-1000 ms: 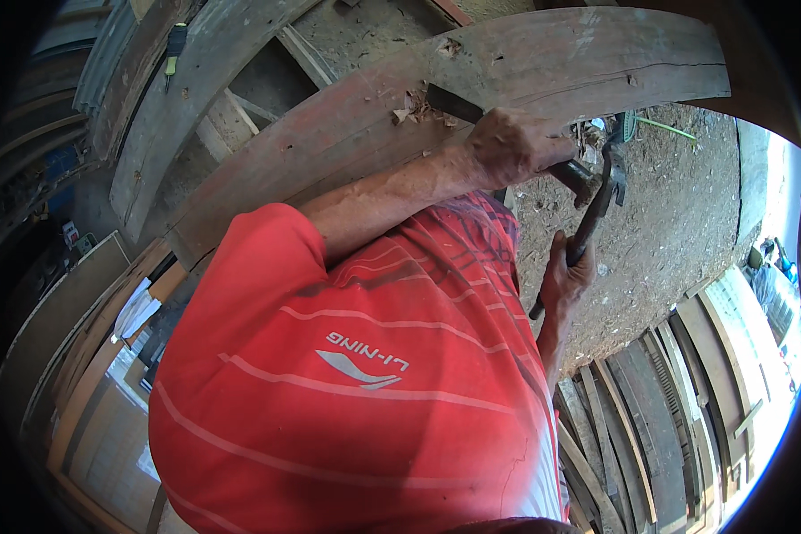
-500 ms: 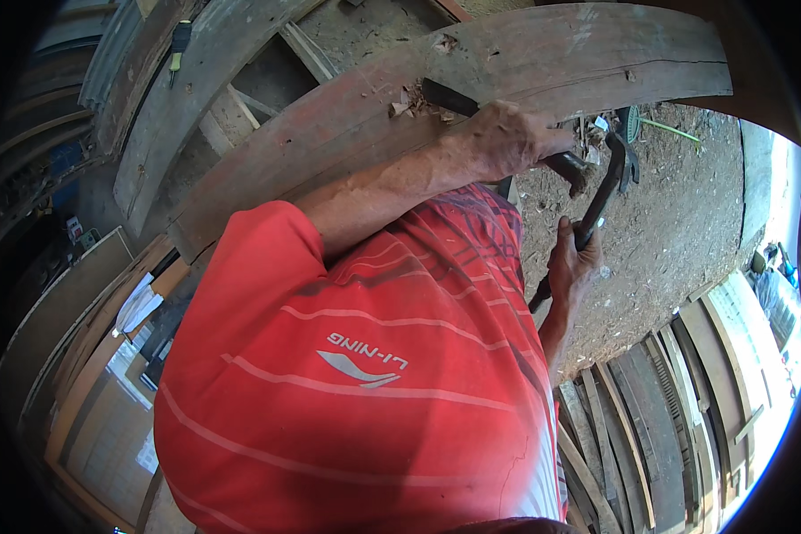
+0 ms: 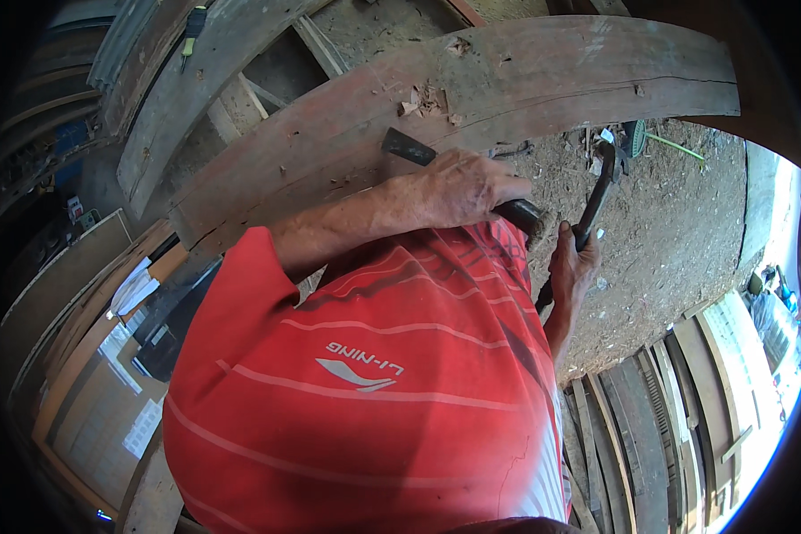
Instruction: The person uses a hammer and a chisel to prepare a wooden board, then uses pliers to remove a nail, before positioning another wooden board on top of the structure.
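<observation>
My left hand (image 3: 473, 189) is closed around a chisel (image 3: 409, 147). Its flat dark blade points left, over the near edge of a large curved wooden plank (image 3: 329, 133). The chisel's blunt, frayed-looking butt end sticks out on the right side of my fist. In my right hand (image 3: 573, 265), fingers wrapped round the dark handle, is a hammer (image 3: 596, 200) held upward with its head above the dirt ground, apart from the chisel. Wood chips (image 3: 425, 102) lie on the plank beyond the blade, near a shallow gouged spot. A long crack runs along the plank's right half.
A second curved plank (image 3: 191, 80) lies at the far left with a yellow-and-black tool (image 3: 193, 34) on it. Stacked boards (image 3: 636, 418) lie at the lower right. A green object (image 3: 634, 138) rests on the ground (image 3: 667, 240) past the hammer.
My left hand has drawn the chisel back toward me and to the left, off the chips. My right hand keeps its grip on the hammer, nearly in place.
</observation>
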### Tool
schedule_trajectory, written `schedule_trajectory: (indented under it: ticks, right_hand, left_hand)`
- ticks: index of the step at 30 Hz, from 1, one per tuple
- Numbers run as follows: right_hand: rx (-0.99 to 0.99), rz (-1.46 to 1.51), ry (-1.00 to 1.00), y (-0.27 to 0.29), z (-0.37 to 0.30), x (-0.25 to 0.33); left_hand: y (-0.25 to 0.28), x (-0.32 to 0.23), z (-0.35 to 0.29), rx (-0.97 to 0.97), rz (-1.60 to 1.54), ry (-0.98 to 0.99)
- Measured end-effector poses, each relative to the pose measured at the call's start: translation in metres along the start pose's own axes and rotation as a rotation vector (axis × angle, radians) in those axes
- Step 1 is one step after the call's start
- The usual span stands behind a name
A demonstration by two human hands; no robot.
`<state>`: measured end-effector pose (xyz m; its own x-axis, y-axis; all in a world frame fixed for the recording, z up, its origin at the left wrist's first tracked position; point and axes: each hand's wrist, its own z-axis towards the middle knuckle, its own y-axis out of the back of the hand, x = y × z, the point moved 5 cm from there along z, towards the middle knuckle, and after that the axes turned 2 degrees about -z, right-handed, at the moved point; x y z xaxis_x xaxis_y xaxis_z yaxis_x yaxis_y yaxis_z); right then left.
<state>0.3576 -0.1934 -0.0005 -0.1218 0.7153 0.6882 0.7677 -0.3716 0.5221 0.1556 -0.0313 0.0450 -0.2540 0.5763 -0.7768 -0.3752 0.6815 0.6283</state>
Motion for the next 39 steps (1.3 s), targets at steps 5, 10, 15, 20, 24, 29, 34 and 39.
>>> schedule_trajectory:
  ticks: [5, 10, 15, 20, 24, 29, 34, 39]
  right_hand:
    - [0.036, -0.063, 0.125, 0.001, 0.012, -0.01]
    - [0.097, -0.071, 0.191, -0.007, 0.011, 0.003]
    - [0.078, -0.195, 0.109, -0.004, 0.014, 0.009]
    - [0.085, -0.175, 0.105, -0.005, 0.015, 0.009]
    - [0.079, -0.168, 0.126, -0.008, 0.015, 0.016]
    - [0.111, -0.177, 0.192, -0.019, 0.021, 0.043]
    - [0.172, -0.166, 0.311, -0.042, 0.033, 0.084]
    - [0.228, -0.203, 0.477, -0.08, 0.057, 0.15]
  left_hand:
    - [-0.003, -0.012, 0.026, -0.191, -0.019, -0.201]
    - [-0.005, -0.004, 0.043, -0.201, -0.086, -0.144]
    - [0.0, 0.024, 0.02, 0.033, 0.039, 0.241]
    - [0.063, 0.039, -0.02, -0.063, -0.161, 0.412]
    - [0.147, 0.087, -0.043, -0.453, 0.075, 0.506]
    - [0.253, 0.176, -0.063, -0.685, 0.413, 0.713]
    - [0.296, 0.268, -0.072, -0.756, 0.734, 0.649]
    - [0.278, 0.305, -0.065, -0.85, 0.82, 0.652]
